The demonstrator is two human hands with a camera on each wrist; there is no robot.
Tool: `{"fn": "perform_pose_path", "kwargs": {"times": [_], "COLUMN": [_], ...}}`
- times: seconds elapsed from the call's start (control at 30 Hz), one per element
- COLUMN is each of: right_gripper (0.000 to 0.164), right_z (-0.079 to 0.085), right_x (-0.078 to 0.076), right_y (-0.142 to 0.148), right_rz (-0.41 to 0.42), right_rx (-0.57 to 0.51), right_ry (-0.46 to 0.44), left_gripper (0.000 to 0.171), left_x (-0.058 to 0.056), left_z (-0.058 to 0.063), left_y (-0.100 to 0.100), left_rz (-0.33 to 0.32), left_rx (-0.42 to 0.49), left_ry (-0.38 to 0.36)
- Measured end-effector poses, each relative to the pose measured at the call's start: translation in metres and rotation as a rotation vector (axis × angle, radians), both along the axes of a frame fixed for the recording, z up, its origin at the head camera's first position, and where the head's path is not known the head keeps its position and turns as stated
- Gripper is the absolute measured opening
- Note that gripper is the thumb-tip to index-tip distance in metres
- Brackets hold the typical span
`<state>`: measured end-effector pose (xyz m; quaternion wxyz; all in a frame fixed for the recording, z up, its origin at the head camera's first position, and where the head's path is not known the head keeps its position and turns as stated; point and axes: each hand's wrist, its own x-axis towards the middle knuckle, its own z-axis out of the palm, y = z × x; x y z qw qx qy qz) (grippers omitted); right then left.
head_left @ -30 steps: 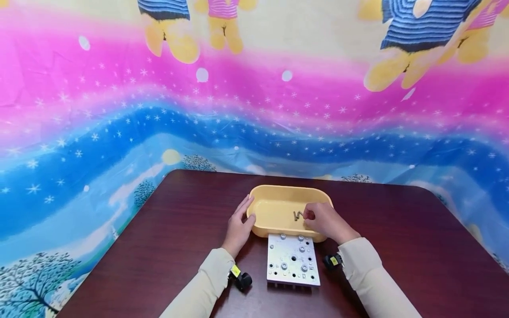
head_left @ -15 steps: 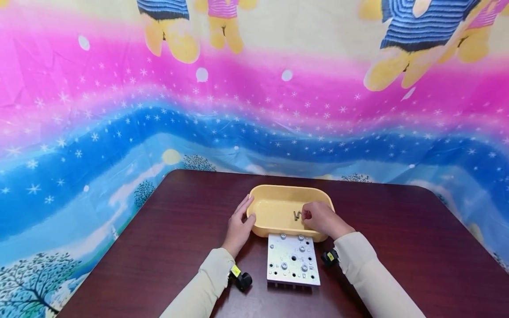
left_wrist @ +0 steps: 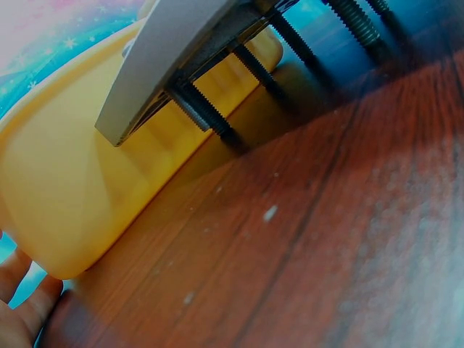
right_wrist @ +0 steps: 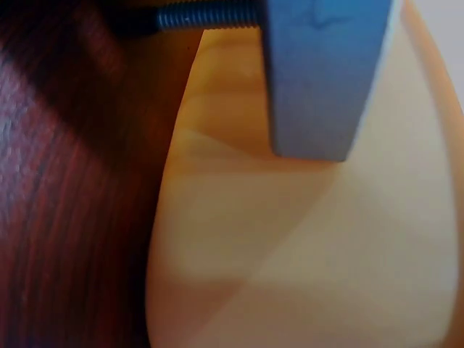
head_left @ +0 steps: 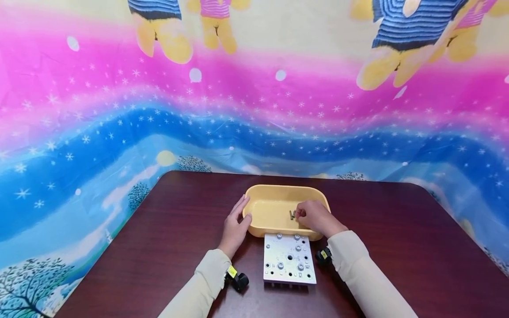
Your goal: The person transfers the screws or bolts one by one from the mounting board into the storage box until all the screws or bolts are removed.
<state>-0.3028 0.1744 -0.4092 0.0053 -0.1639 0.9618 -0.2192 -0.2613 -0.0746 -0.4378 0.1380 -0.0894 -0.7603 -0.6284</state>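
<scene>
A pale yellow oval bin (head_left: 260, 210) stands on the table, with a few small metal screws (head_left: 292, 215) lying on its floor. My left hand (head_left: 234, 227) touches the bin's left end, its fingers extended along the wall and the thumb at the front corner. Inside the bin's right half, my right hand (head_left: 316, 216) has curled fingers right at the screws. Its fingertips are hidden, and I cannot tell whether they pinch a screw. Just in front of the bin is a silver metal plate (head_left: 284, 254) with holes and several socket-head bolts; threaded bolt ends (left_wrist: 203, 109) stick out underneath.
The dark red wooden table (head_left: 191, 207) extends to both sides and behind the bin. A printed curtain (head_left: 238, 110) hangs beyond the far edge. The plate's edge overlaps the bin's front wall in both wrist views.
My right hand has shifted slightly left, nearer the screws, and now covers part of one. The head view has swung a little. My left hand keeps its place on the bin.
</scene>
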Motion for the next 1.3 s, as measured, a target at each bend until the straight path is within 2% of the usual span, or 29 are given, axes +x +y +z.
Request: {"fn": "perform_pose_path", "kwargs": {"times": [0.33, 0.53, 0.77, 1.13, 1.3], "right_gripper": [0.01, 0.009, 0.011, 0.008, 0.008], "right_z": [-0.003, -0.003, -0.003, -0.003, 0.002], "right_x": [-0.002, -0.002, -0.001, -0.003, 0.0], "right_y": [-0.003, -0.007, -0.004, -0.003, -0.001], "right_rz": [-0.02, -0.042, -0.065, -0.035, -0.014], "right_rx": [-0.02, -0.042, -0.058, -0.085, -0.109], "right_ry": [0.05, 0.042, 0.018, 0.057, 0.055], "left_gripper": [0.05, 0.049, 0.052, 0.05, 0.05], "left_x": [-0.001, 0.001, -0.024, -0.026, -0.026], "left_z": [-0.001, 0.0, -0.031, -0.031, -0.032], "left_y": [-0.002, -0.003, -0.006, -0.007, -0.005], "left_rz": [-0.004, 0.005, 0.007, 0.009, 0.005], "left_rx": [-0.016, -0.012, -0.045, -0.037, -0.042], "left_ry": [0.006, -0.002, -0.009, 0.002, 0.005]}}
